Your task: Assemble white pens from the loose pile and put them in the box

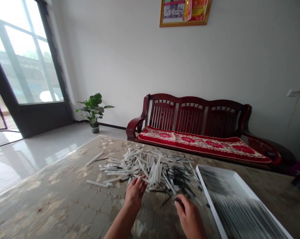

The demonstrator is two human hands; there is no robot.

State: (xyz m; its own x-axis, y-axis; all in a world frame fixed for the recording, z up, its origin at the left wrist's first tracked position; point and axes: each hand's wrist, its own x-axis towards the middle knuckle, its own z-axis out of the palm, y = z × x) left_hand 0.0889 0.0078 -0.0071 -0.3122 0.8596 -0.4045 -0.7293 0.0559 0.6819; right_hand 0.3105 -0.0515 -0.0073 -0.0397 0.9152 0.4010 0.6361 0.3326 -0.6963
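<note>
A loose pile of white translucent pen barrels point(155, 171) lies on the table, with black pen parts point(181, 177) mixed in at its right side. At the near edge of the pile is my left hand point(135, 193), its fingers closed on a white pen barrel point(148, 181). My right hand point(188, 212), slightly blurred, is lower and to the right, thumb and fingers pinched together. Something small and dark shows at its fingertips, too unclear to name. Right of that hand stands a white tray point(207, 196) holding rows of slim pens point(244, 215), smeared by motion.
A patterned cloth covers the table point(65, 192). A few barrels point(94, 158) lie apart at the left. Beyond the table stand a dark red wooden bench point(189, 116) with a red runner and a potted plant point(94, 109). A glass door point(28, 66) is at the left.
</note>
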